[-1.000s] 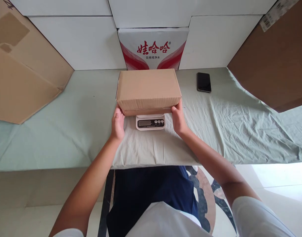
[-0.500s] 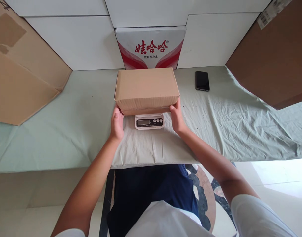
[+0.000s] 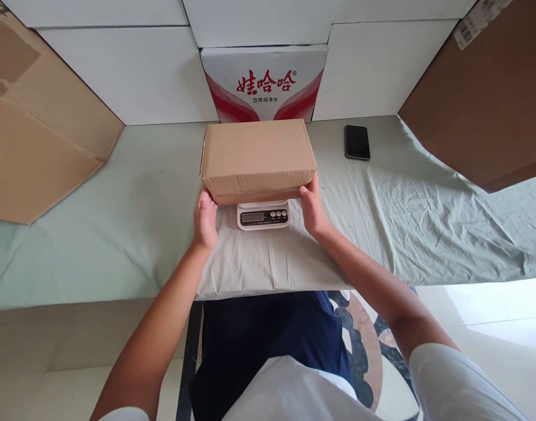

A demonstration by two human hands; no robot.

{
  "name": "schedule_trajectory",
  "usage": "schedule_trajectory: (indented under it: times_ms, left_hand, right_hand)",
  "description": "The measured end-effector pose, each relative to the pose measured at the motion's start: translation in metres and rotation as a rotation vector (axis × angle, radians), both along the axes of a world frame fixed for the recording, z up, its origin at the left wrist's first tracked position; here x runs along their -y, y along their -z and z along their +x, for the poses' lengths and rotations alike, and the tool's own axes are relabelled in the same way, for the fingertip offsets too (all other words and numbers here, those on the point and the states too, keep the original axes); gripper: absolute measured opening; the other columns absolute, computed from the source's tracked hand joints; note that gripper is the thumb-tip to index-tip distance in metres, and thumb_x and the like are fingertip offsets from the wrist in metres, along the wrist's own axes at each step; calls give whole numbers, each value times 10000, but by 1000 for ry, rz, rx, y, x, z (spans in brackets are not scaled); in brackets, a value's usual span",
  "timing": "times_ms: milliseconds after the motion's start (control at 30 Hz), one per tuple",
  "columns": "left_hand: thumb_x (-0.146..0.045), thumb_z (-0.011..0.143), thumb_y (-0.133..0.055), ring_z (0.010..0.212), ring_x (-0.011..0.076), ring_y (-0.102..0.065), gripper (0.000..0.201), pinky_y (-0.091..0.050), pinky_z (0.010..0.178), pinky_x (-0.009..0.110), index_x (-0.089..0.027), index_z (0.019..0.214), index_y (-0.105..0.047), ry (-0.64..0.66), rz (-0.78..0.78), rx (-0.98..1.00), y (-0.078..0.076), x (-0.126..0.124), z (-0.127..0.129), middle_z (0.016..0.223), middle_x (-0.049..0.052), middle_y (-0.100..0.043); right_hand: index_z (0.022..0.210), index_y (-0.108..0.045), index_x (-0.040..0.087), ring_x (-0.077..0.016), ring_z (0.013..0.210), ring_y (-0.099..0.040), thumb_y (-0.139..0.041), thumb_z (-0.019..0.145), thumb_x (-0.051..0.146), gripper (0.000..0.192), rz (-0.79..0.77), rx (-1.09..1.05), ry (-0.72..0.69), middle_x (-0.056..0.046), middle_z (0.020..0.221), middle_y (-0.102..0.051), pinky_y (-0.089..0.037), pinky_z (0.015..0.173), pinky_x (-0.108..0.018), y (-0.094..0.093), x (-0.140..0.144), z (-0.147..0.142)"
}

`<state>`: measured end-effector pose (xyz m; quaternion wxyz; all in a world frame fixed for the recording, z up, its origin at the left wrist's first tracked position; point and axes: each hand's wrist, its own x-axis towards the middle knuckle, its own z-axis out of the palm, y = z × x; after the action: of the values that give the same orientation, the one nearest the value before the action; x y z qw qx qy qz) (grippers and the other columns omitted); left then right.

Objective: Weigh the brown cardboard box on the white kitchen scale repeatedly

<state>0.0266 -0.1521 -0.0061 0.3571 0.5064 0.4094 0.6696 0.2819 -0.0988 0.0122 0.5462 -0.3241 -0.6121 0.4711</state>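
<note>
A brown cardboard box (image 3: 259,149) sits over a white digital kitchen scale (image 3: 263,224), covering most of it. Only the scale's front panel with its display and buttons shows, and I can make out no digits on the display. My left hand (image 3: 205,217) grips the box at its near left corner, fingers reaching along the side and underneath. At the near right corner my right hand (image 3: 312,206) holds the box, thumb on the front face and the other fingers mostly hidden behind it. Whether the box's full weight rests on the scale I cannot tell.
A black smartphone (image 3: 357,142) lies on the pale green cloth (image 3: 140,234) to the right. Behind the box stands a white and red carton (image 3: 268,58) with Chinese lettering. Large cardboard panels flank the table at left (image 3: 44,134) and right (image 3: 478,111).
The whole view has shifted very slightly to the left. My hands, the box and the scale keep their places relative to each other.
</note>
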Motion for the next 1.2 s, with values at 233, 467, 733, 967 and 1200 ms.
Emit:
schedule_trajectory:
  times_ms: [233, 467, 733, 967, 1200]
  left_hand:
    - [-836, 906, -429, 1514, 333, -507, 747, -388, 1254, 529, -331, 1421, -622, 19, 1, 0, -5, 0, 1, 1561, 100, -594]
    - [-879, 865, -432, 1515, 340, -503, 786, -392, 1251, 501, -334, 1383, -662, 12, -21, -15, -7, 0, 2, 1528, 91, -624]
    - [-905, 855, -398, 1526, 344, -496, 832, -393, 1256, 498, -339, 1417, -634, 7, -18, -28, -9, 1, 3, 1564, 98, -597]
    - [-874, 889, -387, 1504, 339, -519, 797, -413, 1247, 495, -341, 1430, -630, 17, 5, -28, -9, 2, 2, 1551, 88, -611]
    - [-888, 877, -380, 1494, 342, -528, 814, -428, 1227, 485, -327, 1405, -642, 7, -11, -29, -8, 1, 2, 1520, 94, -632]
  right_hand:
    - [1631, -219, 413, -291, 1642, -273, -518, 889, 729, 860, 2, 4, 15, 26, 1749, -316, -239, 1391, -539, -2, 2, -1]
    - [1627, -234, 436, -282, 1642, -273, -560, 894, 668, 835, 5, -50, -2, 44, 1754, -306, -199, 1405, -531, -3, 3, -2]
    - [1639, -191, 443, -284, 1667, -231, -482, 887, 763, 868, -21, 3, 25, 60, 1772, -261, -227, 1393, -547, 2, -1, 0]
    - [1638, -203, 429, -290, 1649, -268, -491, 884, 767, 875, -19, -11, 7, 39, 1765, -287, -243, 1389, -541, 0, 2, -1]
    - [1622, -249, 425, -284, 1661, -247, -492, 883, 762, 848, -20, -12, 15, 52, 1773, -275, -224, 1398, -543, -2, 3, 0]
